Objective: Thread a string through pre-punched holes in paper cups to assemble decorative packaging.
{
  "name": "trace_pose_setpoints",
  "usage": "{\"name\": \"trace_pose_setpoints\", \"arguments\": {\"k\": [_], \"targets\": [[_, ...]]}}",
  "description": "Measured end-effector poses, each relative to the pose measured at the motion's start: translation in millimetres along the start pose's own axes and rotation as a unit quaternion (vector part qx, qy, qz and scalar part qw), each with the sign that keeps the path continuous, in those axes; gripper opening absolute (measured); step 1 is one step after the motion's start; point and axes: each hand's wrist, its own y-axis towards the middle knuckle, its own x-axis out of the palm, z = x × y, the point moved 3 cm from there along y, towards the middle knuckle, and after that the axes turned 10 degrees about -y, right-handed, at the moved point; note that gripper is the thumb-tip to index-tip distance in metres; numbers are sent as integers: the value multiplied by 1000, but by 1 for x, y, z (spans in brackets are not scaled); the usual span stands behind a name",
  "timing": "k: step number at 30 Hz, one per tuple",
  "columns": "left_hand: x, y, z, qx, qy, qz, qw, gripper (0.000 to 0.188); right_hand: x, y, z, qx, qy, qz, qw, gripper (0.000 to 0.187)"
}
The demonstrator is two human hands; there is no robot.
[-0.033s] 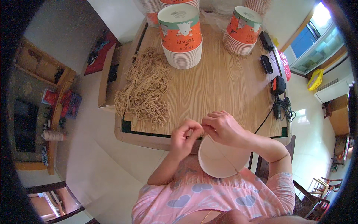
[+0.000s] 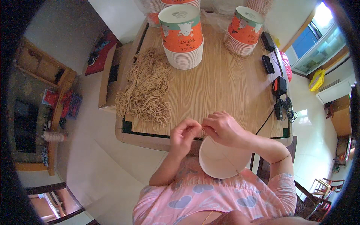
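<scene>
A white paper bucket point(image 2: 215, 161) sits tilted against my lap at the table's front edge, its open mouth facing me. A thin tan cord point(image 2: 229, 159) crosses that mouth, running from the lower right rim up to my fingers. My left hand point(image 2: 183, 135) is closed in a pinch at the bucket's upper left rim. My right hand point(image 2: 224, 128) is bent over the same rim, its fingertips pinched close to the left ones. Between the two sets of fingertips the cord's end is too small to make out clearly.
On the wooden table point(image 2: 217, 86) lies a heap of tan cords point(image 2: 146, 90) at left. Behind it stands a stack of orange printed buckets point(image 2: 182, 41); another stack point(image 2: 244, 32) is at far right. Black adapters and cables point(image 2: 279, 90) line the right edge.
My left hand has shifted slightly left, and its fingers have turned a little. My right hand and the bucket have barely moved.
</scene>
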Motion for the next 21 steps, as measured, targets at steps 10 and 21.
{"name": "trace_pose_setpoints", "arguments": {"k": [10, 21], "targets": [[-13, 16, -42, -97, -229, 74, 966, 7, 1, 2, -3, -5, 23, 33, 999, 12], [-12, 12, -35, -91, -279, 68, 954, 5, -11, -2, -15, -13, -69, 53, 996, 20]]}}
